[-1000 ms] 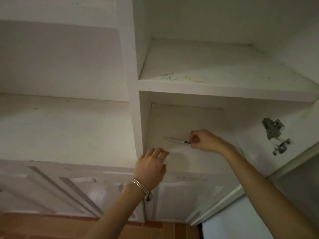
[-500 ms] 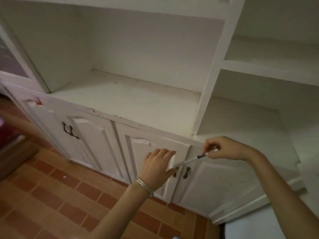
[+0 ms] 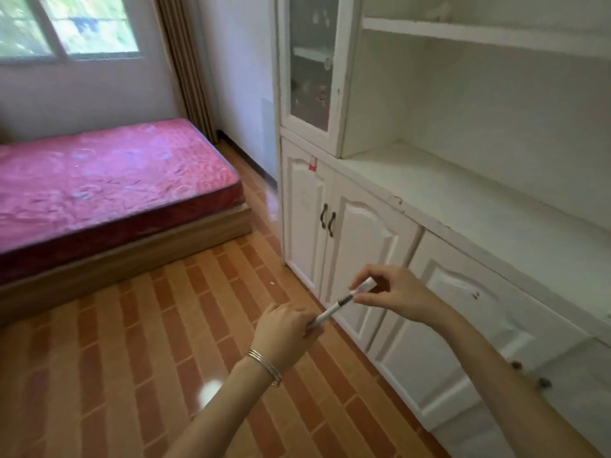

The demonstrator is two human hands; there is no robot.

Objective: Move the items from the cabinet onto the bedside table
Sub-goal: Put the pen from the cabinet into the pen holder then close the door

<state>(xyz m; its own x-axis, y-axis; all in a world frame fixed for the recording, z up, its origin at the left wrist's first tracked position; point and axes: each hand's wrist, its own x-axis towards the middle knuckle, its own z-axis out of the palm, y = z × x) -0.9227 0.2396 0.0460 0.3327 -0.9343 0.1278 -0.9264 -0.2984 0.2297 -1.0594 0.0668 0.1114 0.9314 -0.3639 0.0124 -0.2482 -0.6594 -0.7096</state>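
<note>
Right now the pen (image 3: 334, 309) is out of the cabinet (image 3: 463, 200) and held in the air between my 2 hands, low in my view at about 5 o'clock, over the brick-patterned floor (image 3: 132, 342). It slants from a 7 o'clock end up to a 1 o'clock end. My left hand (image 3: 284, 328) is curled round the lower end of the barrel, fingers wrapped over it. My right hand (image 3: 396, 295) pinches the upper end, the white cap part, between thumb and fingertips. A dark band shows between barrel and cap; whether the cap is seated or coming loose I cannot tell.

I judge the pen to be very light, stiff and thin, with smooth plastic that could slide through a lax pinch. It would likely roll on a flat top if set down carelessly. It does not look fragile, but a hold on the cap alone might leave me with the cap while the barrel drops. The best hold, I think, is 1 hand closed across the middle of the barrel.

The cabinet fills my view from 12 to 4 o'clock, and the bed (image 3: 99, 180) with its pink mattress lies at 9 to 10 o'clock. The bedside table is not in view.
</note>
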